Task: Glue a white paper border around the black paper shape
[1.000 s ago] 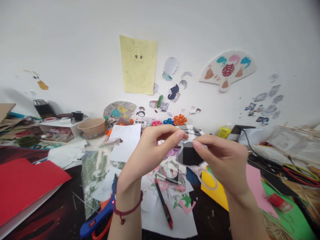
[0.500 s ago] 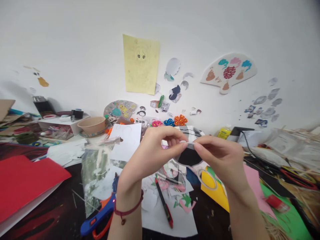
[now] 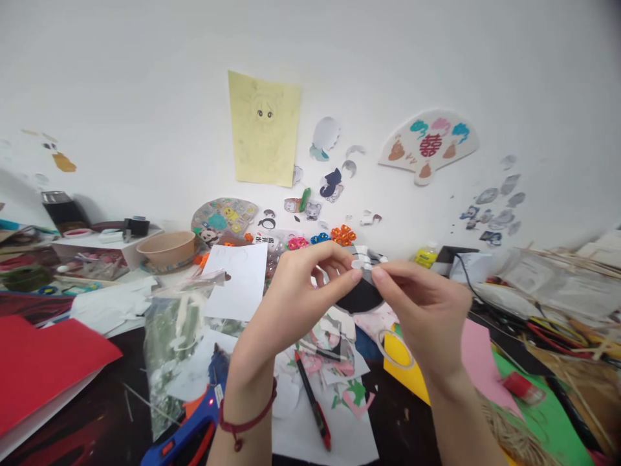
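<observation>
My left hand (image 3: pixel 308 285) and my right hand (image 3: pixel 422 304) meet just right of centre, raised above the cluttered table. Each pinches the edge of a small whitish strip (image 3: pixel 365 265) between thumb and index finger. Just behind and below the fingertips shows a round black-and-grey piece (image 3: pixel 358 296); whether it is joined to the strip cannot be made out. A ring of pale tape (image 3: pixel 387 353) appears beside my right hand. Below, a black and red pen (image 3: pixel 313 401) lies on white paper (image 3: pixel 291 446) among green and pink scraps.
A blue glue gun (image 3: pixel 187 427) lies beside my left wrist, near a clear plastic bag (image 3: pixel 162 369). Red card (image 3: pixel 43 369) is at the left; yellow card (image 3: pixel 407 372) and green card (image 3: pixel 548 414) are at the right. A tan bowl (image 3: pixel 167 249) stands near the wall.
The view has shifted slightly, so most things sit further left. Both hands still pinch the strip, and the round dark piece shows at a different tilt.
</observation>
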Available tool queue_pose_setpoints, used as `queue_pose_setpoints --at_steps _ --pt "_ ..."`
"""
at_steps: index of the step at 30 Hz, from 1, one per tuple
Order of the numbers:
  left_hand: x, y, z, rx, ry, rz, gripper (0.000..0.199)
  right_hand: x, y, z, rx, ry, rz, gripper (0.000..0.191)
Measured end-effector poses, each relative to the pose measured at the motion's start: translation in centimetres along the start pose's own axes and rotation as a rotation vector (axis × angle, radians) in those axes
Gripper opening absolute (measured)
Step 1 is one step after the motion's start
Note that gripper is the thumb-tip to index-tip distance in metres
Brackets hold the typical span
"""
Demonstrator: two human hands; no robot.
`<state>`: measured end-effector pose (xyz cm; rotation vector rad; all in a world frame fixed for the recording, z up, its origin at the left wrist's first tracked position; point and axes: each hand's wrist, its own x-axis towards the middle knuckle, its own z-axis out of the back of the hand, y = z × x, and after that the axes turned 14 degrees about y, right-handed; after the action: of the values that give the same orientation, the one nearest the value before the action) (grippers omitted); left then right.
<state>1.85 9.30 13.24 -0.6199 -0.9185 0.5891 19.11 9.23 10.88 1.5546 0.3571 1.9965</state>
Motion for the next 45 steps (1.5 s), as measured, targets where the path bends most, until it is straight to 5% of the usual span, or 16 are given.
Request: queue_pose_setpoints --at_steps 30,45 --pt "0.3 -0.7 -0.4 -0.048 -0.041 -0.065 0.006 0.2 0.8 0.0 -0.015 0.035 0.027 0.012" --pt "0.3 0.1 0.0 -0.136 -0.012 -0.107 0.011 0.4 0.5 0.0 0.154 0.112 -0.022 0.015"
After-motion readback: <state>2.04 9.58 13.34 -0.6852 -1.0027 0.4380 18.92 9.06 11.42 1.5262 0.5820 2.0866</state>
